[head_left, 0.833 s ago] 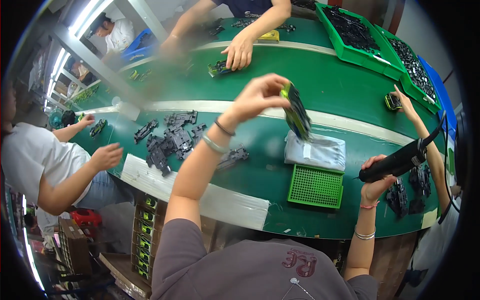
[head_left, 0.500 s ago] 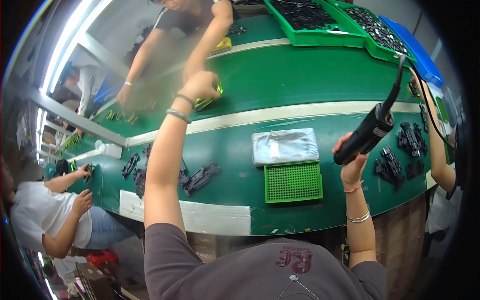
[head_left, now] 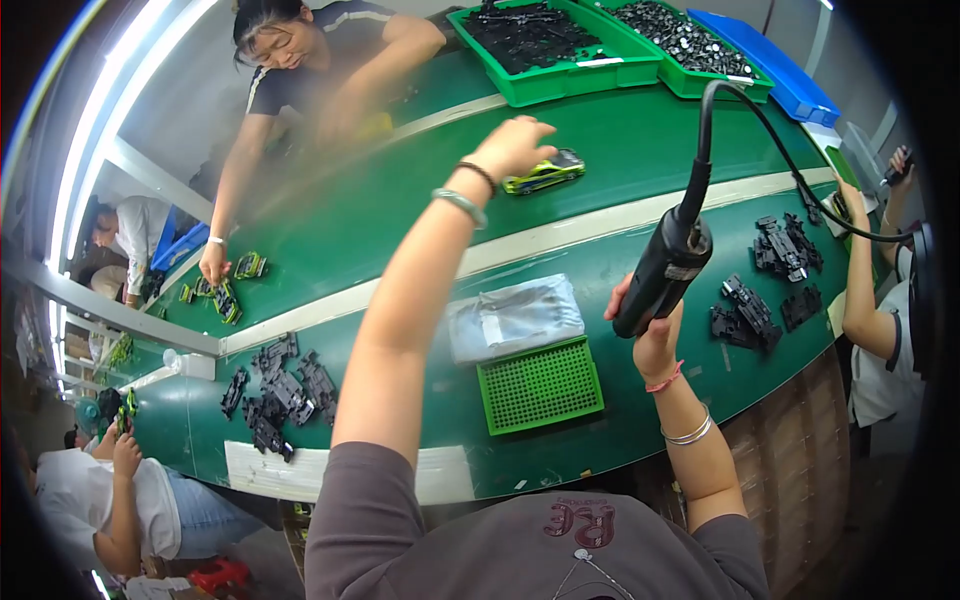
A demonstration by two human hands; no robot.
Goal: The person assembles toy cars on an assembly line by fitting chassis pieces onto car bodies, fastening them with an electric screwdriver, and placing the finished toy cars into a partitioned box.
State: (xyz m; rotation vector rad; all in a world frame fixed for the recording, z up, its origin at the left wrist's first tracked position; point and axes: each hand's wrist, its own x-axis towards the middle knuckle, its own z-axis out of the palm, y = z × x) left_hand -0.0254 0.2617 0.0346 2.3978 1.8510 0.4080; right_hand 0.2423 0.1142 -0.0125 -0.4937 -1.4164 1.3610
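My left hand [head_left: 515,147] reaches out over the green belt, fingers stretched and apart. Just beyond its fingertips a yellow-green and dark toy car [head_left: 547,173] rests on the belt; whether a finger still touches it I cannot tell. In my right hand [head_left: 655,340] is a black corded electric screwdriver [head_left: 664,275], held upright and tilted, with its cable at the top. A green perforated basket [head_left: 541,386] and a pale blue plastic-wrapped packet [head_left: 518,318] lie on the table between my arms.
Black car chassis parts [head_left: 285,385] lie in a pile at left, and more chassis [head_left: 748,312] at right. Green bins of black parts [head_left: 560,80] and small metal-looking parts [head_left: 680,45] stand at the back beside a blue bin [head_left: 765,65]. A co-worker's hand [head_left: 214,262] touches toy cars on the belt.
My left hand has moved right with the toy car and its fingers have opened off it. The co-worker across has drawn one arm back. My right hand still holds the screwdriver.
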